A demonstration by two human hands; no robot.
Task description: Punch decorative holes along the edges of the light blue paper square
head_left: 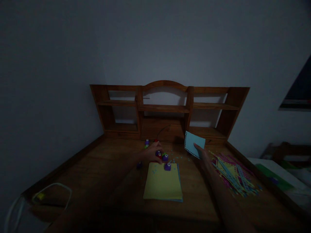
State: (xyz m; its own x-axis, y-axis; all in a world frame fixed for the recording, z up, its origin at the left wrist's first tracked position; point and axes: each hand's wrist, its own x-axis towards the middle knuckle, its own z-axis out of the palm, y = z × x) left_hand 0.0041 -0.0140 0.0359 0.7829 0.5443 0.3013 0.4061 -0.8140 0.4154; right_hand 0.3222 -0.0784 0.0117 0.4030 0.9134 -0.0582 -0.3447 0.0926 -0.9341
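Grasping with the right hand (203,154) a light-blue square sheet of paper (191,142), pinched near its right side under the thumb, held up at a tilt, punched with small holes along the left and lower edges. Holding the left hand (153,150) with bent fingers low over a group of small rounded plastic-looking gadgets with white eye-like knobs. Impossible to tell whether closed on the red gadget (159,155) at the fingertips or only touching it. Just right of that, a purple-and-green gadget (165,158). Nearer, a purple gadget (167,166) on the far part of a stack of yellow square paper (163,186), with blue sheet edges peeking out beneath. Around these, on the brown wooden desk (196,191), tiny light-blue paper bits (177,158). Beside the right forearm, a heap of pink, blue and yellow paper strips (234,174). Too dark to make out any lettering.
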